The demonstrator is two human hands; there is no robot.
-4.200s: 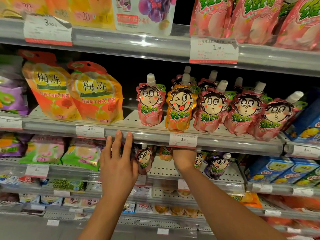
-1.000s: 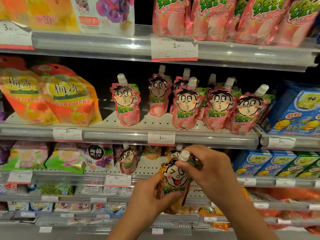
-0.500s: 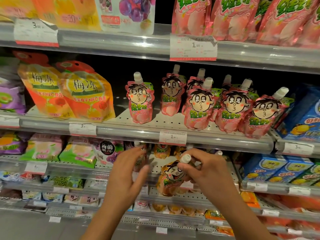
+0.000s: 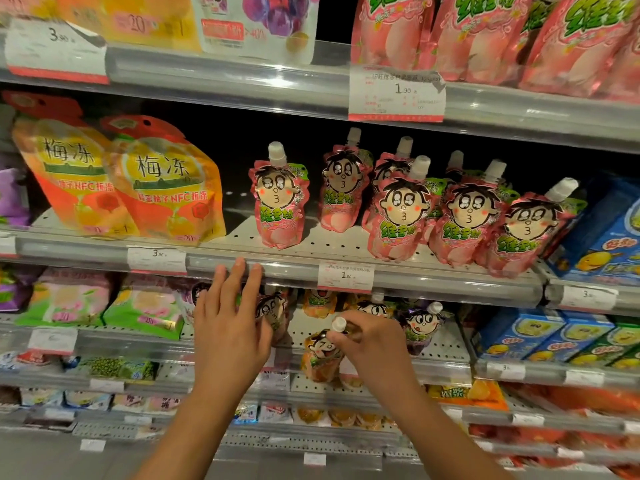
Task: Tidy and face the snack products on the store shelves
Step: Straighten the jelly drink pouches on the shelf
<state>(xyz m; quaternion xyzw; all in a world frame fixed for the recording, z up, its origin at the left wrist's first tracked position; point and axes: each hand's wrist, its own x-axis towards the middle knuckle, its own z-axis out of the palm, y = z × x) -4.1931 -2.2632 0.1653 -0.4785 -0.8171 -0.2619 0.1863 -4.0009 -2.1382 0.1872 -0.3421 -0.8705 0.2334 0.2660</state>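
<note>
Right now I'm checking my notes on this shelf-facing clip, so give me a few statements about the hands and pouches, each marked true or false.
1. The right hand pinches the orange pouch by its white cap. True.
2. The left hand grips a pink pouch. False: its fingers are straight and hold nothing.
3. The pink pouches on the shelf above the hands stand upright. True.
4. The orange pouch is on the top shelf. False: it is at the shelf below the pink pouches.
</note>
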